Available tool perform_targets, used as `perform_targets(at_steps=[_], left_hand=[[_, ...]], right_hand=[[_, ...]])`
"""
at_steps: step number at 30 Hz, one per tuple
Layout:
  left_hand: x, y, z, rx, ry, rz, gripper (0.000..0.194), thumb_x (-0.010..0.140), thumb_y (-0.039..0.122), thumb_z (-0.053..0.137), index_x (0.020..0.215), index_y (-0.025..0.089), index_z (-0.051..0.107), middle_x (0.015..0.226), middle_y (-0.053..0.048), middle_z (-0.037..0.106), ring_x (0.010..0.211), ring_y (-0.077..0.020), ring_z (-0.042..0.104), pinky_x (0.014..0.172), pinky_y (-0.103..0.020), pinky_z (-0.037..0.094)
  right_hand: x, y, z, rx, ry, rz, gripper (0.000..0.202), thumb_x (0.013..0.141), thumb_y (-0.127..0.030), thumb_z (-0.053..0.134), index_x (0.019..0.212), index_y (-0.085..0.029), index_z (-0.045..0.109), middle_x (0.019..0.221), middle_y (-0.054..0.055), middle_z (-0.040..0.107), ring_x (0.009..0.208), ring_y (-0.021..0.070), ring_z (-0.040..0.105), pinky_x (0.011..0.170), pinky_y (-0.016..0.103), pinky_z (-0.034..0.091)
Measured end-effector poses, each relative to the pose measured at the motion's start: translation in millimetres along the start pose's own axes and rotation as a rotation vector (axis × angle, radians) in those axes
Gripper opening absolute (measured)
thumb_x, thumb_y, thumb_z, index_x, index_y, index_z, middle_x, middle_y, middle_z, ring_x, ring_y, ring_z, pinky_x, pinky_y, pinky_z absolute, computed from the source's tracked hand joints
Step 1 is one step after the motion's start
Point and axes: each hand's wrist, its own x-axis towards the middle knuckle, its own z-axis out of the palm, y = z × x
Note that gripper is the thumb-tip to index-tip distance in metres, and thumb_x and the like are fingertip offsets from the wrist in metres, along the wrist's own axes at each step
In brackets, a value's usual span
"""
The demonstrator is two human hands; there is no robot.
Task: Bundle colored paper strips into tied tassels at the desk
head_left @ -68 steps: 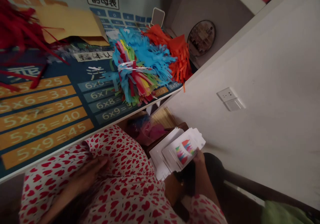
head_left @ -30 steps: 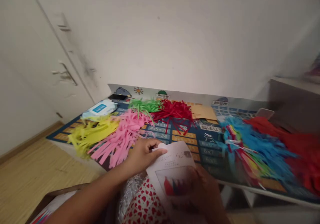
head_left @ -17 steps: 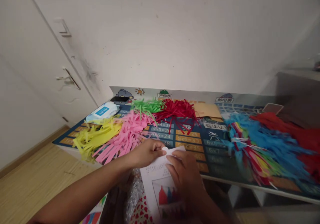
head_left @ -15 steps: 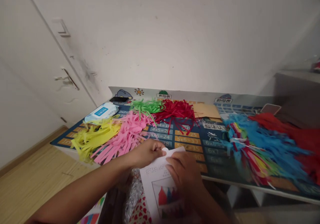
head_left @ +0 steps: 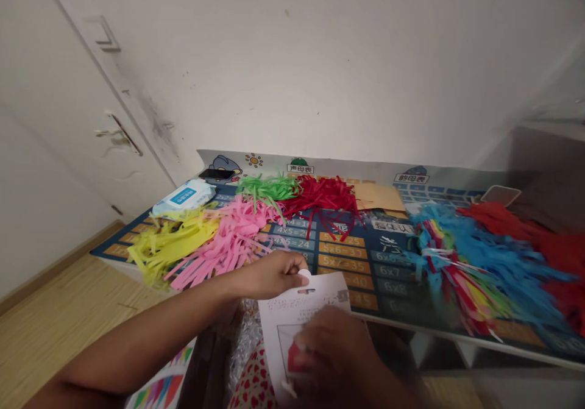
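Note:
My left hand [head_left: 278,273] pinches the top edge of a white printed card [head_left: 278,330], beside a small round white piece at its thumb. The card has a hanging slot near its top and a boxed picture with red shapes. My right hand [head_left: 336,342] lies over the card's lower right part, blurred by motion; its fingertips are smeared, so its grip cannot be made out. Beyond the hands lie pink [head_left: 228,238], yellow [head_left: 178,247], green [head_left: 269,188] and dark red [head_left: 326,195] fringed tassels.
The table mat [head_left: 393,287] bears multiplication tables. On the right lie blue tassels [head_left: 498,256], a tied multicolour bundle [head_left: 457,275] and red tassels [head_left: 562,256]. A wipes pack [head_left: 185,197], a black phone [head_left: 218,174] and a brown envelope [head_left: 379,197] sit farther back. Crinkled clear plastic [head_left: 247,336] is below.
My right hand has moved down from the card's top edge, uncovering the hanging slot. My left hand still pinches the top. The view has shifted slightly.

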Motion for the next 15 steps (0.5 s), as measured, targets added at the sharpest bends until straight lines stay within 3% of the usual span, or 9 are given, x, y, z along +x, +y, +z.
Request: perform_targets(at_steps=[2, 4, 10, 15], left_hand=[[1, 0, 0.8, 0.017, -0.06, 0.01, 0.022, 0.075, 0.036, 0.064, 0.082, 0.015, 0.057, 0.066, 0.005, 0.048, 0.058, -0.0099, 0.042, 0.049, -0.019, 0.028], [2, 0, 1.7, 0.033, -0.095, 0.004, 0.019, 0.076, 0.033, 0.062, 0.077, 0.015, 0.058, 0.064, 0.005, 0.046, 0.057, -0.0095, 0.04, 0.049, -0.019, 0.027], [7, -5, 4.7, -0.1, -0.119, -0.085, 0.027, 0.075, 0.041, 0.061, 0.07, 0.014, 0.058, 0.059, 0.005, 0.048, 0.052, -0.0088, 0.038, 0.048, -0.021, 0.026], [11, -6, 6.1, -0.077, -0.13, -0.087, 0.024, 0.079, 0.038, 0.059, 0.077, 0.014, 0.062, 0.063, 0.005, 0.051, 0.054, -0.0086, 0.039, 0.049, -0.019, 0.027]], right_hand=[[-1, 8, -1, -0.101, 0.12, 0.107, 0.023, 0.098, -0.027, 0.044, 0.085, -0.022, 0.062, 0.076, 0.002, 0.063, 0.071, 0.0162, 0.056, 0.064, 0.027, 0.038], [-1, 15, -1, -0.144, 0.161, 0.149, 0.014, 0.095, -0.022, 0.047, 0.096, -0.02, 0.061, 0.088, 0.005, 0.063, 0.081, 0.0185, 0.057, 0.071, 0.029, 0.041], [0, 21, -3, -0.217, 0.096, 0.105, 0.016, 0.094, -0.024, 0.049, 0.105, -0.02, 0.06, 0.092, 0.006, 0.06, 0.083, 0.0199, 0.055, 0.069, 0.03, 0.041], [8, 19, 3, -0.225, 0.09, 0.115, 0.029, 0.098, -0.025, 0.039, 0.083, -0.019, 0.063, 0.082, 0.006, 0.061, 0.075, 0.019, 0.055, 0.063, 0.031, 0.039]])
